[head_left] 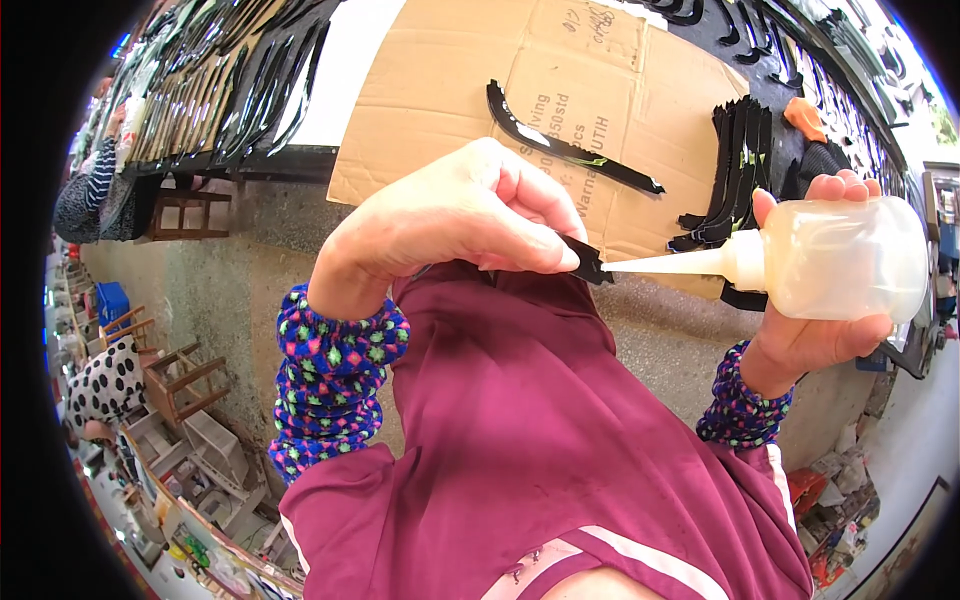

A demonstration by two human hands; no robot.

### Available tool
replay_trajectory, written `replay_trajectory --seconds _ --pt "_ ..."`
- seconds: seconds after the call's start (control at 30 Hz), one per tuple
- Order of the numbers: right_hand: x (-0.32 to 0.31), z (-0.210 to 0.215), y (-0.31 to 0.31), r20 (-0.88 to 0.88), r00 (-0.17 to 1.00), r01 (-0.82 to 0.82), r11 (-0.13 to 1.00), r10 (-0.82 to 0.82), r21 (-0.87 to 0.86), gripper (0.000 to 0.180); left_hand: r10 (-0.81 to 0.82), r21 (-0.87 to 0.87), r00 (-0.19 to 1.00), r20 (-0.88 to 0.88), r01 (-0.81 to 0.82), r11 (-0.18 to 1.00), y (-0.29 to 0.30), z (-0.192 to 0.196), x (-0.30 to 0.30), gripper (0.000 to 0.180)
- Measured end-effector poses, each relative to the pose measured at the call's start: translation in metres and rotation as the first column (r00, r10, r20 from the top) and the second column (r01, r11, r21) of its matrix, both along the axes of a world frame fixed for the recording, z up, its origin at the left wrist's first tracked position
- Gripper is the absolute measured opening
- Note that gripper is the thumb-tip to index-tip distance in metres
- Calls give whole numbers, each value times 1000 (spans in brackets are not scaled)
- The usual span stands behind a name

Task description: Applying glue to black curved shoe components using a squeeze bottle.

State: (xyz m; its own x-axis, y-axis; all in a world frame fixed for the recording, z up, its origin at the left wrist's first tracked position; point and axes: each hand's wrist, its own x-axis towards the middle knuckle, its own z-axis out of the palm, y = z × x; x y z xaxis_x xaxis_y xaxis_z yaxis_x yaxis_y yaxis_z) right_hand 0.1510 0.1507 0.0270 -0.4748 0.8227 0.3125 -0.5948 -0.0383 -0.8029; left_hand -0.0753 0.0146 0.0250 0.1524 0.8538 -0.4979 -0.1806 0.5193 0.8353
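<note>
My left hand (pixel 450 205) pinches a small black strip (pixel 586 264) between thumb and fingers; its notched end sticks out, and the rest is hidden by the hand. In my right hand (pixel 800 345) lies a translucent squeeze bottle (pixel 850 258), tipped on its side with pale liquid inside. Its long tapered nozzle (pixel 670 263) points left, the tip at the strip's notched end; I cannot tell whether they touch. Beyond my hands, a curved black strip (pixel 560 145) rests on a flattened cardboard sheet (pixel 420 90). A stack of similar black strips (pixel 738 165) sits on the cardboard's right side.
An orange item (pixel 804 118) lies beside the stack. Many black strips line the tables at far left (pixel 180 115) and far right. Wooden stools (pixel 185 380) stand on the floor at left. A person in a striped sleeve (pixel 104 175) sits at the left table.
</note>
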Motion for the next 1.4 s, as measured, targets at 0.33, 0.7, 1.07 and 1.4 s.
replay_trajectory --seconds 0.33,0.7,1.07,1.4 --pt "2 2 -1 -78 995 -57 998 59 29 92 -3 -12 999 -49 2 1000 1 3 3 16" --pt "11 3 2 -38 998 -44 998 45 39 93 8 -21 1000 -19 -9 1000 4 2 9 16" --pt "16 1 1 19 999 26 1000 -26 9 97 11 -35 1000 -15 -12 999 6 2 12 17" --pt "18 1 1 3 1000 11 1000 -11 -29 97 14 -18 1000 -12 -14 1000 4 4 13 16"
